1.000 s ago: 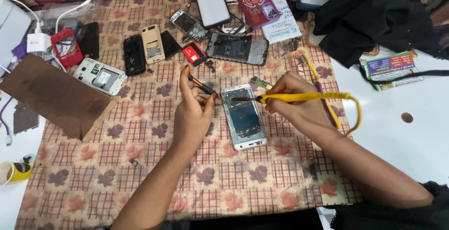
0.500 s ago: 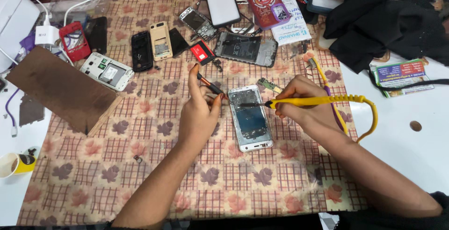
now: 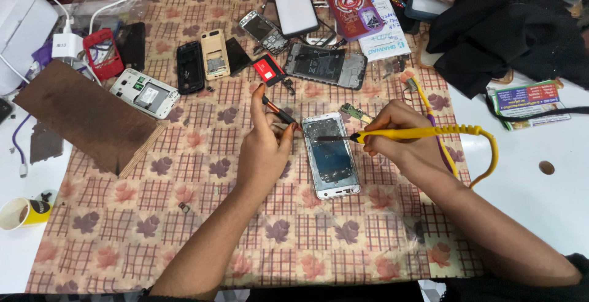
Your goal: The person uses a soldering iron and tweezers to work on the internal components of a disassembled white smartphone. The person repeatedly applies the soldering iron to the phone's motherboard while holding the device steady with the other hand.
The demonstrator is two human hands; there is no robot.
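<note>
Left hand (image 3: pixel 265 148) gripping small screwdriver (image 3: pixel 277 113), right hand (image 3: pixel 399 136) clenched round yellow soldering iron (image 3: pixel 423 133), tip touching opened white phone (image 3: pixel 330 154), flat on checked cloth (image 3: pixel 202 216) mid-table, 2 hands flanking it, phone parts behind

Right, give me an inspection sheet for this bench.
Surface: patterned cloth over a white table.
Job's things: opened white phone; yellow soldering iron, tip on the phone's top.
Clutter: phone shells and parts at the back, brown board, yellow cup, black cloth.
Grips: left hand holds a small dark tool; right hand holds the iron.
Cables: yellow iron cord; white charger lead.
Surroundings: brick wall at the back.
</note>
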